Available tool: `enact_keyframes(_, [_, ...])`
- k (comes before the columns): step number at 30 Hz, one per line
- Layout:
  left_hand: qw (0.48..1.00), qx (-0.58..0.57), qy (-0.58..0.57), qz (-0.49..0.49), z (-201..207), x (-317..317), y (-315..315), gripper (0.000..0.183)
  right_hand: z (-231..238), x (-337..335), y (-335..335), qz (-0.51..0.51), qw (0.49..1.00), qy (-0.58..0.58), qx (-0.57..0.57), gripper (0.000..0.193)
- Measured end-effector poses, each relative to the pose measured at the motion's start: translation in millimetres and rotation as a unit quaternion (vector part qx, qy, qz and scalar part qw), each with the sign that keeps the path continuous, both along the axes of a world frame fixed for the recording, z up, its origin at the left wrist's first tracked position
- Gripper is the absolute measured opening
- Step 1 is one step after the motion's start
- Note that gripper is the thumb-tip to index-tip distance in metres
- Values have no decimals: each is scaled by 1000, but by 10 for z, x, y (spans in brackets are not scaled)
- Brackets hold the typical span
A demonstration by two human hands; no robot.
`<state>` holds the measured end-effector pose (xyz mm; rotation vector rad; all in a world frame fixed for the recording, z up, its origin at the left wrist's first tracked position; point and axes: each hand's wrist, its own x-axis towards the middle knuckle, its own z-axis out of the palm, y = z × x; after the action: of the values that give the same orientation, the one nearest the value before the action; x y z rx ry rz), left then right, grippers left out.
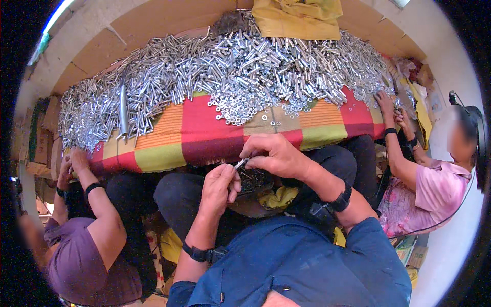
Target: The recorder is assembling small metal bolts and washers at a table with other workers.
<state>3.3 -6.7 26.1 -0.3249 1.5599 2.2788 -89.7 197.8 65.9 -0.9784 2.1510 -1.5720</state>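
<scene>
Above my lap, my left hand (pixel 221 187) is closed around a short silver metal bolt (pixel 239 164), its tip showing past the thumb and forefinger. Pinched fingers of my right hand (pixel 276 156) meet the bolt's far end; any small part between them is too small to make out. Just beyond, a checked cloth (pixel 209 125) in red, orange and green covers the work surface. On it lie a heap of washers and nuts (pixel 236 105) and, behind that, a long pile of silver bolts and sleeves (pixel 245 61).
Co-workers sit on both sides: a person in purple (pixel 84 250) at left, a person in pink (pixel 432 192) at right, both with hands at the pile's ends. A pointed metal tool (pixel 123 110) stands in the pile. Yellow sacking (pixel 299 20) lies at the back.
</scene>
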Motion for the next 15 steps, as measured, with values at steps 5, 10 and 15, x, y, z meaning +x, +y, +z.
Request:
enact_keyframes(5, [1000,-18,14,4,-17,6,-4,35,43,148,-61,-57,991,-123,-12,12])
enact_keyframes(10, [998,-53,23,7,-25,4,20,30,40,184,-44,-95,976,-192,38,24])
enact_keyframes(15, [997,-70,34,-6,-34,9,13,29,71,167,-33,-89,972,-190,104,24])
